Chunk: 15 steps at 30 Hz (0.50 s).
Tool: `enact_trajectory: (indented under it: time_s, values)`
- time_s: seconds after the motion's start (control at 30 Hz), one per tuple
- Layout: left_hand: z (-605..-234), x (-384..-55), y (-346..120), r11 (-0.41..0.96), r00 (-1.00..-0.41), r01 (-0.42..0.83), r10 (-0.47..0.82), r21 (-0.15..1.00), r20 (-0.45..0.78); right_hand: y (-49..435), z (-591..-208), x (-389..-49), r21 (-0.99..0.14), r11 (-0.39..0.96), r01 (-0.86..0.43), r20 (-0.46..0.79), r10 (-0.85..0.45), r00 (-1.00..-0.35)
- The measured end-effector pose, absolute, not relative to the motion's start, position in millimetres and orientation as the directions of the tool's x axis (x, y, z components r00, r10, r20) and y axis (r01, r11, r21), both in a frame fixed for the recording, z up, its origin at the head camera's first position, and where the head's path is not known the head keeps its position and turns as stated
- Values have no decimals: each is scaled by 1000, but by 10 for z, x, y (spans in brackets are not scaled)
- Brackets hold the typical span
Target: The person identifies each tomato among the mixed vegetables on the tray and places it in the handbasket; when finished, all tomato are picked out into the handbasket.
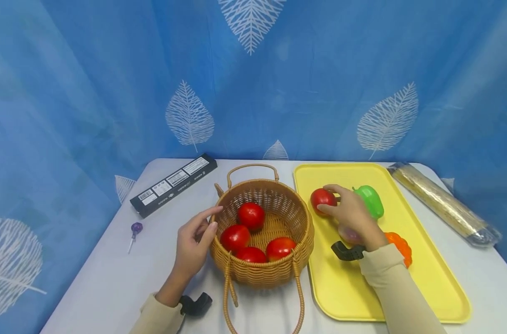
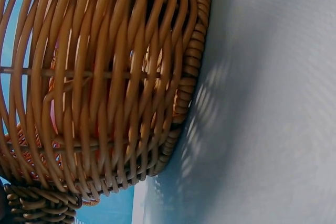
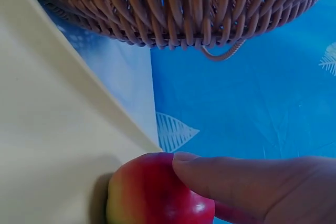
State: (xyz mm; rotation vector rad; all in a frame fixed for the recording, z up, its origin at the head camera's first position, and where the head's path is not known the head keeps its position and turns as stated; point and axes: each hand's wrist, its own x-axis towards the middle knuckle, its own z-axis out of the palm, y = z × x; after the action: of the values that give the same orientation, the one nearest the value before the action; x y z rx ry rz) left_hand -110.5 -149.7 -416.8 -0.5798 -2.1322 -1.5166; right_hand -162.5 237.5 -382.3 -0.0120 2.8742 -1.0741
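Observation:
My right hand (image 1: 354,213) pinches a red apple (image 1: 322,201) above the left part of a yellow tray (image 1: 425,297). In the right wrist view the thumb (image 3: 231,179) presses on this apple (image 3: 152,192), whose side turns yellow-green. A wicker basket (image 1: 262,276) stands to the tray's left, holding several red fruits (image 1: 251,216). At the basket's left rim is my left hand (image 1: 195,241), fingertips at the rim and nothing held. The left wrist view is mostly filled by the woven wall (image 2: 105,93).
The tray also bears a green pepper (image 1: 370,202), an orange piece (image 1: 400,248) and a purplish thing (image 1: 348,234) partly under my hand. A wrapped golden roll (image 1: 443,204) lies right, a black box (image 1: 174,184) and lollipop (image 1: 136,228) left. Basket handles (image 1: 301,297) hang toward me.

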Motion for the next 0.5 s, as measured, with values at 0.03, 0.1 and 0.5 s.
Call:
enact_trajectory:
  time_s: [0.03,0.1,0.5]
  values:
    - [-4173,-1100,-1491,302,-807,578,76,758,586,2374,-3837,-1618,-651,759,20,-70,-33,-997]
    - [-4177,-1094,-1479,308,-799,588,81,748,595,2370,-3859,-1615,-644,765,19,-69,-34,-997]
    - [-3878,-963,-1394,308,-792,596,69,742,607,2341,-3865,-1642,-633,774,-4,-41,-39,-998]
